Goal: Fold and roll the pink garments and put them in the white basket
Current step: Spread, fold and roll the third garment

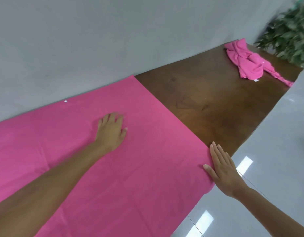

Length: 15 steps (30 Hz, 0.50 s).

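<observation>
While both hands press flat on it, the spread pink garment (127,168) covers the lower left and centre of the head view, lying smooth over the wooden table (207,100). The left hand (112,132), at centre frame, rests palm down on the cloth with fingers spread wide, gripping nothing. The right hand (223,170), at lower right, lies flat with fingers straight and together along the garment's right edge, near the table's edge; it holds nothing either. A small white button (65,101) shows near the cloth's far edge at upper left. A second pink garment (250,60) sits crumpled at the upper right of the frame, well apart from the hands, one strip trailing toward the table edge beside a green plant (287,31). No white basket is visible.

This looks like smoothing ahead of the first fold. The garment's near corner seems to overhang the table above the glossy floor (267,168), so a careless pull there could drag the cloth off. Uneven pressure could also push in wrinkles that spoil a tight roll.
</observation>
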Motion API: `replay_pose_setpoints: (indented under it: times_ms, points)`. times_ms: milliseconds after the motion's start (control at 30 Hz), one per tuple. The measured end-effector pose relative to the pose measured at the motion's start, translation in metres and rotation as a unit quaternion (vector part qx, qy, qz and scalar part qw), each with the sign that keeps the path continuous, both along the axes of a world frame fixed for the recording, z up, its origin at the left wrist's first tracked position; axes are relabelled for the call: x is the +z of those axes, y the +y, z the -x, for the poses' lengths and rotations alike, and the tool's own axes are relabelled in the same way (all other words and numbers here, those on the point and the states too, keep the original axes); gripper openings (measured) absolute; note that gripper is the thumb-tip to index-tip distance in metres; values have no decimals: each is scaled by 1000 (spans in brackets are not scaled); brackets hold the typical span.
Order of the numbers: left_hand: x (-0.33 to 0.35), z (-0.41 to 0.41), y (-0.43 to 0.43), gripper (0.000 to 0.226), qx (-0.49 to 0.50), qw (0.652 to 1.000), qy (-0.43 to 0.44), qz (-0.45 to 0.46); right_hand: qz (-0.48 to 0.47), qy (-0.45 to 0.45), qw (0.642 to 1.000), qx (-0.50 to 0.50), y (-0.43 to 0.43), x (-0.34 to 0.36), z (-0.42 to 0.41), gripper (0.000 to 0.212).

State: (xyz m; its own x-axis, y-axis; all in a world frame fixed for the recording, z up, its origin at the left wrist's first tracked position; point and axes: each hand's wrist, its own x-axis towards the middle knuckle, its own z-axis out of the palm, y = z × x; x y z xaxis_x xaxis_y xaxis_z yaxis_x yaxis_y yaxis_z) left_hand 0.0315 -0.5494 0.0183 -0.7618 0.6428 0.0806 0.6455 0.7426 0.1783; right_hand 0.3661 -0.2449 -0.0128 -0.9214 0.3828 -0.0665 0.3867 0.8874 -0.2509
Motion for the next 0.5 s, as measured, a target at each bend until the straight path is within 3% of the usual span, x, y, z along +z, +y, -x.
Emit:
replay_pose_setpoints:
  times_ms: [100,300,500]
  points:
    - [6,-11,53,44,-95,995,-14,-13,4,3,1000,-9,0,-3,0,90]
    - [13,-20,145,39,-190,979,-64,-23,15,14,1000,-15,0,-5,1,89]
    - [22,-21,195,36,-207,971,-118,5,53,15,998,-32,1,0,3,96]
